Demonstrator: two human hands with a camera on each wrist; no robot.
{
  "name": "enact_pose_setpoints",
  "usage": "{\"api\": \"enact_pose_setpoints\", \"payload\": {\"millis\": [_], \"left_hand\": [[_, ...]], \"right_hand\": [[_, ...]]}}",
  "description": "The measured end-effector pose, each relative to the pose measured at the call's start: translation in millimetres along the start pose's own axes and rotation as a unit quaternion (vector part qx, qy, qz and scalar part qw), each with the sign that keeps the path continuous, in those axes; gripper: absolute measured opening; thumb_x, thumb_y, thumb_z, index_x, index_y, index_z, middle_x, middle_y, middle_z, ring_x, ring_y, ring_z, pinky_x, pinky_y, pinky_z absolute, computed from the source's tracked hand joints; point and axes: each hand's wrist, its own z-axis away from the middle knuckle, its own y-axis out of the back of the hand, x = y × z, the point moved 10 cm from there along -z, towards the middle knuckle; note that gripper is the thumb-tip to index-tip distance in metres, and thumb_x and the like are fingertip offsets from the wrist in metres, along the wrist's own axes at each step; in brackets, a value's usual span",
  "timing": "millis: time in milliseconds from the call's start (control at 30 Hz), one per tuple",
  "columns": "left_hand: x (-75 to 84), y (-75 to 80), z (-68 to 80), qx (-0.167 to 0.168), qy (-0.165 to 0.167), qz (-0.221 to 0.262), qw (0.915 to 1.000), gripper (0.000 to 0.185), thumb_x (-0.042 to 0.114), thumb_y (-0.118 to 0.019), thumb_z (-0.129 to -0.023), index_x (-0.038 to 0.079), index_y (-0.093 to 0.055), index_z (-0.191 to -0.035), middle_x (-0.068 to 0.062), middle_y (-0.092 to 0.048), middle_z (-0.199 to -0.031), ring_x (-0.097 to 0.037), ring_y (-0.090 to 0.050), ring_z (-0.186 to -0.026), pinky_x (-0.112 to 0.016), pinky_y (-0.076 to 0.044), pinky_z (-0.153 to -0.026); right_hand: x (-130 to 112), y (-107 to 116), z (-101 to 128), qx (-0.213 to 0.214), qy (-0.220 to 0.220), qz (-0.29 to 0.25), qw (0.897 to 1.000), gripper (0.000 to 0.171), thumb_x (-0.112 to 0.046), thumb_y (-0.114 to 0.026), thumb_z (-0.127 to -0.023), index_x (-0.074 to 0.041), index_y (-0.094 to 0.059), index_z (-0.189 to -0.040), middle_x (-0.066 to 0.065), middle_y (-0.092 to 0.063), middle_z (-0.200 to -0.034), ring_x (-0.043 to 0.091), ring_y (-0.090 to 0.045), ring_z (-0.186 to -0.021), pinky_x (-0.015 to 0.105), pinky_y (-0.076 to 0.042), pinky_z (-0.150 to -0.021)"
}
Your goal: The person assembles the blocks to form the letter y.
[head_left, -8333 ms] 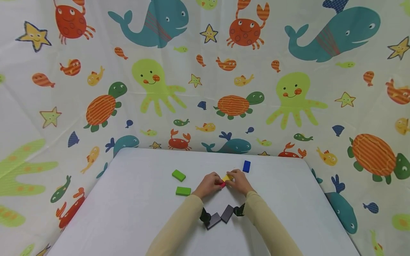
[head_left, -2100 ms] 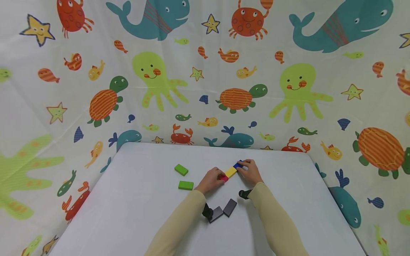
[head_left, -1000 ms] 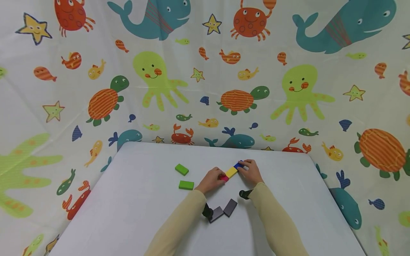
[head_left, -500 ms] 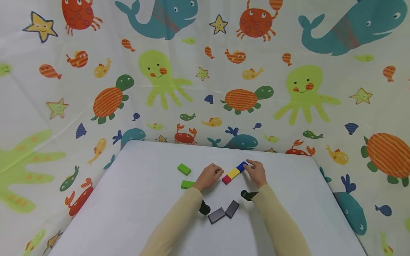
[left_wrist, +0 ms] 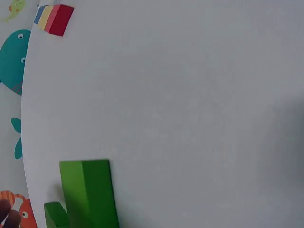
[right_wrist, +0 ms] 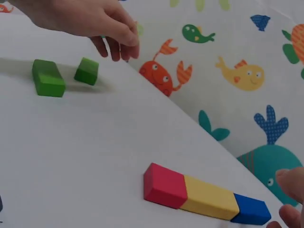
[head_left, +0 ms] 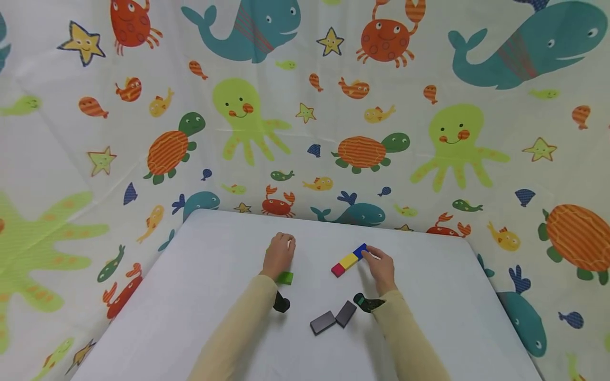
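Over on the left of the pale grey surface (head_left: 200,296), the left hand (head_left: 278,255) hangs over two flat green rectangular blocks. The far green block (right_wrist: 86,71) sits right under its loosely curled fingers, which look just short of touching it; nothing is gripped as far as I can see. The near green block (head_left: 285,278) lies beside that wrist, toward the person. From the right wrist view the two greens lie near each other but apart, their long sides running at different slants.

Toward the middle, two dark grey flat blocks (head_left: 332,318) lie end to corner in a shallow V between the forearms.

Further right runs a three-block row (head_left: 349,260): a red block (right_wrist: 164,185), a yellow block (right_wrist: 211,200) and a blue block (right_wrist: 251,209) butted end to end in one straight line. Its long axis slants from near-left up to far-right. The right hand (head_left: 379,267) rests at the blue end, fingertips touching that end, fingers relaxed and not wrapped round it.

So the greens lie nearest the left hand, well apart from the row's red end.
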Motion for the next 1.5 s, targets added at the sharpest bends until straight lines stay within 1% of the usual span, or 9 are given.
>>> {"api": "enact_pose_setpoints", "payload": {"millis": [100, 167, 433, 567, 733, 933, 1067, 1300, 1500], "left_hand": [[-12.1, 12.5, 1.7, 0.039, 0.005, -0.035, 0.9986, 0.023, 0.018, -0.054, -0.1, 0.001, -0.067, -0.107, -0.016, -0.062, -0.108, -0.032, -0.059, -0.099, -0.046, -0.051, -0.086], [-20.6, 16.9, 3.0, 0.048, 0.01, -0.047, 0.9977, 0.022, 0.017, -0.054, -0.099, 0.0, -0.067, -0.107, -0.018, -0.062, -0.106, -0.034, -0.059, -0.096, -0.046, -0.051, -0.083], [-45.5, 15.4, 8.1, 0.019, 0.053, -0.066, 0.9962, 0.024, 0.017, -0.053, -0.099, -0.001, -0.066, -0.108, -0.019, -0.06, -0.106, -0.034, -0.058, -0.092, -0.046, -0.051, -0.079], [-48.9, 11.2, 10.0, -0.001, 0.066, -0.068, 0.9955, 0.026, 0.018, -0.052, -0.1, -0.001, -0.065, -0.113, -0.02, -0.059, -0.109, -0.034, -0.057, -0.095, -0.047, -0.051, -0.081], [-51.4, 7.6, 11.9, -0.02, 0.085, -0.065, 0.994, 0.03, 0.019, -0.051, -0.1, 0.001, -0.063, -0.12, -0.021, -0.056, -0.114, -0.036, -0.054, -0.101, -0.049, -0.049, -0.084], [-48.3, 7.0, 13.7, -0.028, 0.087, -0.065, 0.9937, 0.029, 0.021, -0.053, -0.1, 0.004, -0.064, -0.121, -0.02, -0.054, -0.114, -0.034, -0.053, -0.101, -0.048, -0.048, -0.083], [-45.5, 7.8, 15.7, -0.034, 0.086, -0.072, 0.9931, 0.028, 0.021, -0.054, -0.1, 0.003, -0.065, -0.119, -0.019, -0.054, -0.11, -0.032, -0.052, -0.097, -0.046, -0.048, -0.08], [-48.3, 2.8, 16.5, -0.05, 0.094, -0.069, 0.9919, 0.031, 0.026, -0.055, -0.099, 0.004, -0.066, -0.118, -0.019, -0.052, -0.115, -0.033, -0.05, -0.103, -0.047, -0.047, -0.085], [-50.4, -1.9, 16.8, -0.067, 0.089, -0.072, 0.9912, 0.043, 0.035, -0.062, -0.094, 0.002, -0.065, -0.122, -0.022, -0.051, -0.123, -0.036, -0.051, -0.107, -0.05, -0.047, -0.088]], "right_hand": [[5.5, -5.1, 4.7, -0.002, 0.001, 0.006, 1.0, 0.044, -0.03, -0.062, -0.095, -0.01, -0.058, -0.135, 0.017, -0.044, -0.147, 0.035, -0.042, -0.132, 0.053, -0.033, -0.109], [6.8, -9.0, 7.5, -0.007, 0.011, 0.017, 1.0, 0.043, -0.029, -0.063, -0.095, -0.01, -0.059, -0.133, 0.017, -0.045, -0.145, 0.035, -0.043, -0.13, 0.052, -0.035, -0.107], [9.1, -25.8, 15.6, -0.045, 0.056, 0.074, 0.995, 0.041, -0.028, -0.069, -0.091, -0.011, -0.065, -0.128, 0.016, -0.048, -0.135, 0.033, -0.045, -0.121, 0.048, -0.044, -0.096], [9.2, -34.0, 18.0, -0.047, 0.077, 0.094, 0.991, 0.039, -0.028, -0.072, -0.088, -0.01, -0.068, -0.123, 0.015, -0.051, -0.128, 0.032, -0.047, -0.115, 0.045, -0.045, -0.091], [3.5, -42.1, 21.3, -0.042, 0.104, 0.101, 0.989, 0.038, -0.027, -0.073, -0.087, -0.007, -0.07, -0.119, 0.015, -0.052, -0.126, 0.032, -0.047, -0.115, 0.046, -0.045, -0.094], [-5.9, -46.8, 25.8, -0.029, 0.127, 0.102, 0.986, 0.038, -0.026, -0.072, -0.088, -0.007, -0.069, -0.121, 0.016, -0.05, -0.13, 0.035, -0.048, -0.119, 0.049, -0.044, -0.098], [-4.4, -48.4, 26.8, -0.029, 0.124, 0.108, 0.986, 0.037, -0.025, -0.072, -0.089, -0.007, -0.069, -0.12, 0.016, -0.05, -0.132, 0.036, -0.048, -0.122, 0.051, -0.043, -0.1], [-1.3, -50.3, 26.3, -0.022, 0.138, 0.151, 0.979, 0.036, -0.028, -0.074, -0.088, -0.009, -0.071, -0.118, 0.014, -0.053, -0.13, 0.034, -0.051, -0.122, 0.059, -0.03, -0.104], [-3.1, -50.1, 29.1, -0.008, 0.15, 0.154, 0.976, 0.035, -0.027, -0.074, -0.086, -0.009, -0.071, -0.116, 0.015, -0.052, -0.132, 0.034, -0.051, -0.121, 0.062, -0.024, -0.102]]}}
